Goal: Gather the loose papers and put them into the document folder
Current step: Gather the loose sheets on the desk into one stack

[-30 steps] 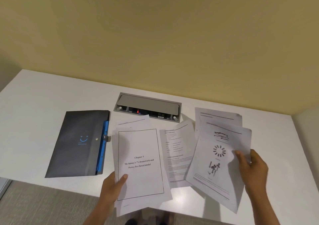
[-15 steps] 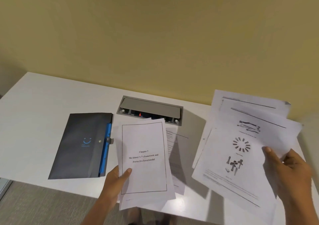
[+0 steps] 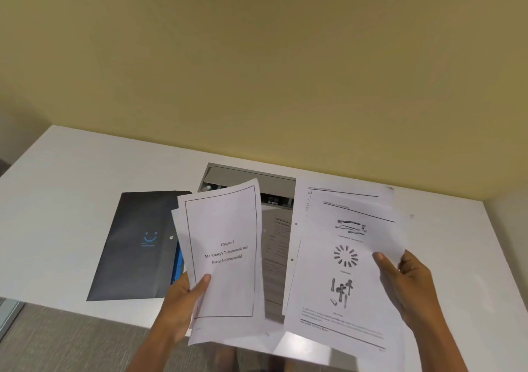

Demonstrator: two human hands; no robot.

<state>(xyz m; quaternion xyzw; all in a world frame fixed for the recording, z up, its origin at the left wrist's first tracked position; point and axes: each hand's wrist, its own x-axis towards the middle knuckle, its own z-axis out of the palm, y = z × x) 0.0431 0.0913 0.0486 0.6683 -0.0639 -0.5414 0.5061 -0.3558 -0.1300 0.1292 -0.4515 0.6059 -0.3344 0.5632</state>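
Observation:
My left hand (image 3: 183, 303) grips the lower left corner of a "Chapter 3" title sheet (image 3: 225, 254), with another sheet behind it, lifted off the table. My right hand (image 3: 405, 283) holds a sheaf of diagram sheets (image 3: 340, 260) by the right edge, raised and tilted. Between the two bundles one printed sheet (image 3: 275, 257) lies flat on the white table (image 3: 57, 214), mostly in shadow. The dark grey document folder (image 3: 140, 246) with a blue smiley and blue inner edge lies shut on the table, left of my left hand.
A grey cable box (image 3: 251, 179) with an open lid is set into the table behind the papers, near the yellow wall. The table's front edge runs just under my wrists, with grey floor below. The table's right edge lies beyond my right hand.
My left hand has lifted the title sheets off the table and tilted them up. My right hand's sheets have swung in toward the middle, closer to the left bundle.

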